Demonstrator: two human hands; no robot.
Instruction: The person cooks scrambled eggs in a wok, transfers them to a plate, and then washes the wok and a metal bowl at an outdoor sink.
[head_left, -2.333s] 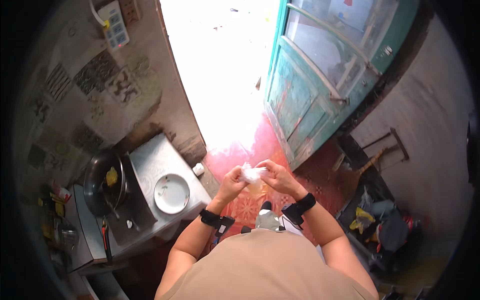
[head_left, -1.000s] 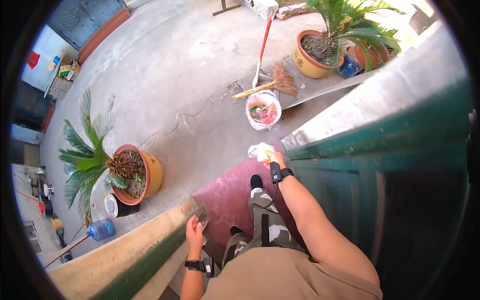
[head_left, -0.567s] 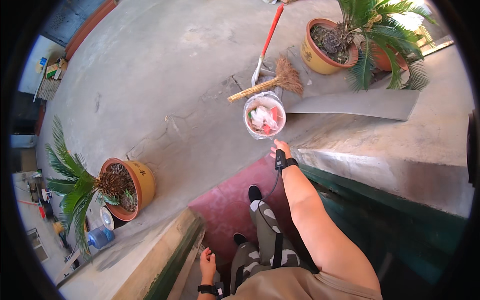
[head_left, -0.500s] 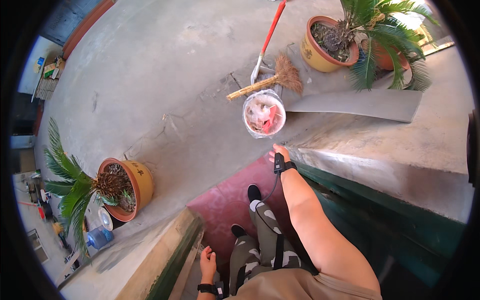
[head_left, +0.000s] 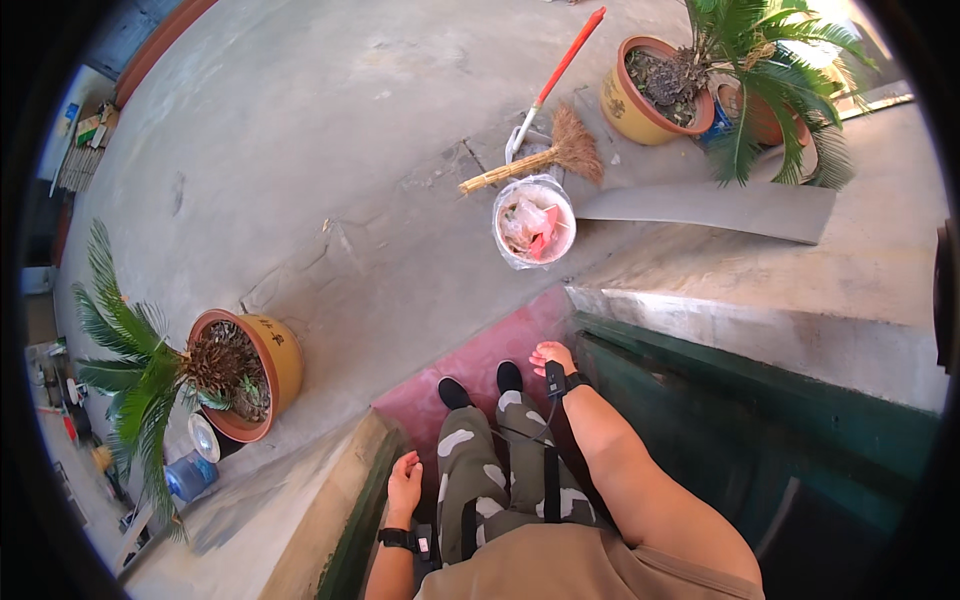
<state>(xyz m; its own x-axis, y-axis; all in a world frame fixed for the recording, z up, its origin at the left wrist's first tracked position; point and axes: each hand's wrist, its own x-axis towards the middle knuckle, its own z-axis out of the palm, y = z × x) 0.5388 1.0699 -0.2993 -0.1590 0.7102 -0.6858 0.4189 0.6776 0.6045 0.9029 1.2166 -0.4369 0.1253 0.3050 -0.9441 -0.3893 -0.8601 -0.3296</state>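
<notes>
My left hand (head_left: 404, 484) hangs beside my left thigh, its fingers loosely bent and nothing seen in them. My right hand (head_left: 552, 357) is held out near my right shoe, fingers loosely spread, with no object in it. Ahead of it, on the concrete floor, stands a round waste bin (head_left: 535, 222) lined with a clear bag, with crumpled plastic and red scraps inside. Behind the bin lies a straw broom (head_left: 520, 168), across a dustpan with a red and white handle (head_left: 556, 75). Both my feet are on a red tiled threshold (head_left: 420, 406).
Potted palms stand at the left, in a yellow pot (head_left: 275, 365), and at the far right, in another yellow pot (head_left: 632, 105). A grey board (head_left: 710, 209) lies right of the bin. Green-edged walls flank the doorway. A blue water jug (head_left: 190, 476) is at lower left.
My right hand has drawn back from near the bin toward my body. My left foot has come forward beside the right one, and my left hand has risen slightly.
</notes>
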